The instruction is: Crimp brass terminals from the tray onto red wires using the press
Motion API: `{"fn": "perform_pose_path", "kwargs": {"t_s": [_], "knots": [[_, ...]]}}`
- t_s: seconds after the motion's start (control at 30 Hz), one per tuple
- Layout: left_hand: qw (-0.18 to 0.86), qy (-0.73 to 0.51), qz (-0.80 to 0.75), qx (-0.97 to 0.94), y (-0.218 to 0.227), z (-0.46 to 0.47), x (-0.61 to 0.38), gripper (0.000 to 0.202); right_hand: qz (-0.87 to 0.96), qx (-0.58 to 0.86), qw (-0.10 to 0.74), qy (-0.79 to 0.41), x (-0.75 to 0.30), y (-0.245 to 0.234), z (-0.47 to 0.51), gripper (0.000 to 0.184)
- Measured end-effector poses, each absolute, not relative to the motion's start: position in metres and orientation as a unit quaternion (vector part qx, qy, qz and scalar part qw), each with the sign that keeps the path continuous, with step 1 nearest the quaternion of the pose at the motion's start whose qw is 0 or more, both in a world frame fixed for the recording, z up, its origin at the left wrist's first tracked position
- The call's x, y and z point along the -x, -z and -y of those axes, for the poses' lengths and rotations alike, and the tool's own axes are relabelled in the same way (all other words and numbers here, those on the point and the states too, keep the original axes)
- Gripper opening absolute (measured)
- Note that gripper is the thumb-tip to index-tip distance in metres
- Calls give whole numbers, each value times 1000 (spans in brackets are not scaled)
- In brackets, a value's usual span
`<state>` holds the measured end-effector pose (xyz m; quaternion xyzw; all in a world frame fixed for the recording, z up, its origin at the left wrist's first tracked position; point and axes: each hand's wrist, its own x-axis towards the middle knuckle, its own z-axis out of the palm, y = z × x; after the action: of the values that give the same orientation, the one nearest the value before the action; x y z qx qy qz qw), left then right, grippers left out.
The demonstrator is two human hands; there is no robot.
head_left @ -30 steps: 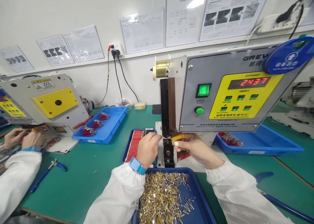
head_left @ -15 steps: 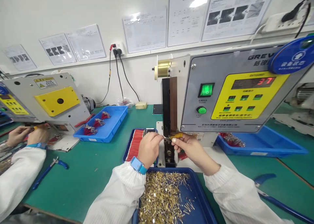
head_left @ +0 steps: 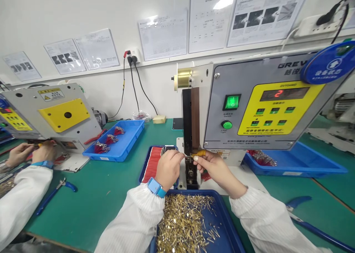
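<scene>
My left hand (head_left: 168,168) is pinched shut on a thin wire or pin, its tip held at the black tooling (head_left: 191,171) of the grey press machine (head_left: 266,105). My right hand (head_left: 213,167) is closed round a small tool with a yellow handle (head_left: 200,153), touching the same spot from the right. The two hands almost meet in front of the tooling. Below them a blue tray (head_left: 224,223) holds a heap of gold pins (head_left: 183,223). A second blue tray with red wires (head_left: 152,163) lies just left of my left hand.
A co-worker's hands (head_left: 30,154) work at a similar machine (head_left: 50,116) at the left. Blue pliers (head_left: 52,195) lie on the green mat. Blue trays with red wire bundles stand at back left (head_left: 116,140) and right (head_left: 294,162). A blue-handled tool (head_left: 302,203) lies at the right.
Both hands have shifted slightly up and closer together at the tooling. The machine's red display changed its digits.
</scene>
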<state>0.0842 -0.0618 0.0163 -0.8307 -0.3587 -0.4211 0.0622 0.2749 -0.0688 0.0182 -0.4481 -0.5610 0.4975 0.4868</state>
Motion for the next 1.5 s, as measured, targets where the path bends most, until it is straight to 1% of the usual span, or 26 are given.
{"fn": "perform_pose_path", "kwargs": {"t_s": [0.57,0.77,1.07,1.27,1.5], "knots": [[61,418,362,831,-17,63,-85,25,562,474,465,-493,-276,-17,70,37],[62,420,355,833,-17,62,-84,26,565,468,473,-488,-275,-17,71,36],[100,467,349,807,-20,64,-84,32,565,459,482,-489,-275,-18,71,38],[91,457,358,809,-20,63,-85,21,547,473,505,-471,-268,-17,72,39],[83,447,361,814,-18,62,-84,21,548,476,510,-462,-265,-17,73,36]]}}
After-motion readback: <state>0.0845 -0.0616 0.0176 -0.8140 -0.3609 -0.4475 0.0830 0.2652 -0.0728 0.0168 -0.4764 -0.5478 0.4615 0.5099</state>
